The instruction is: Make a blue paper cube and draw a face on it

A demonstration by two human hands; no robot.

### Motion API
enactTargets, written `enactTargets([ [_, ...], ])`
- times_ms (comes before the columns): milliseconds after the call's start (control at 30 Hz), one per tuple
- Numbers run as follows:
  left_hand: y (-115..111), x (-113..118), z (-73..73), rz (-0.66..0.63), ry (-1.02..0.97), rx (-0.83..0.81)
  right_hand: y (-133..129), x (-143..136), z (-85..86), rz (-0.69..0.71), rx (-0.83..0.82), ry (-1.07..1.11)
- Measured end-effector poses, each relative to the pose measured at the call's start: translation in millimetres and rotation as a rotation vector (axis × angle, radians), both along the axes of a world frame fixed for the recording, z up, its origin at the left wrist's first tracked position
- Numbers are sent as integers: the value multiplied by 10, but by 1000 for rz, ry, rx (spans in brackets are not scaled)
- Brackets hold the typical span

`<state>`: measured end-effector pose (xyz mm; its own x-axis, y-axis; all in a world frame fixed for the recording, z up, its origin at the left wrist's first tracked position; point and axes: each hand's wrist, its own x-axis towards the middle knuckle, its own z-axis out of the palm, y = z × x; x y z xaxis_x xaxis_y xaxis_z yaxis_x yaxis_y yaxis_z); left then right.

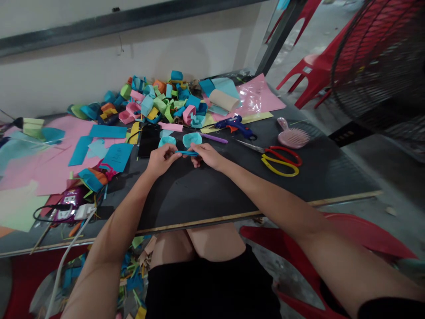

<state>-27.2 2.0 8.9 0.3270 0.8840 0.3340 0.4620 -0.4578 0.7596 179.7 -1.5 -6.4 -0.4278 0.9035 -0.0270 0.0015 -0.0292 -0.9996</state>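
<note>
Between my two hands stretches a narrow blue paper strip (186, 153), held above the dark tabletop. My left hand (161, 159) pinches its left end, and the fingers of my right hand (206, 156) close on the right end. Just behind the hands sit two light-blue folded paper cups, the left cup (167, 141) and the right cup (192, 139). A purple stick (214, 138) lies to the right of them. Behind my left hand is a black phone (148, 141), lying flat.
Folded paper pieces (156, 104) are heaped at the wall. A blue glue gun (237, 125), scissors (280, 161) and a pink hairbrush (292, 134) lie on the right. Paper sheets (55, 164) and a purple power socket (70, 201) occupy the left. A fan (381, 66) stands at the right.
</note>
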Motion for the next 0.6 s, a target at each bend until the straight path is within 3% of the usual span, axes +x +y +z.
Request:
enactTargets([
  [167,-33,26,-43,-11,31,29,-3,-6,8,12,9,0],
  [400,-64,86,-74,-57,-46,-81,-20,-8,54,36,-24,32],
  [600,-20,93,-118,-4,-157,-72,40,50,26,116,-87,143],
])
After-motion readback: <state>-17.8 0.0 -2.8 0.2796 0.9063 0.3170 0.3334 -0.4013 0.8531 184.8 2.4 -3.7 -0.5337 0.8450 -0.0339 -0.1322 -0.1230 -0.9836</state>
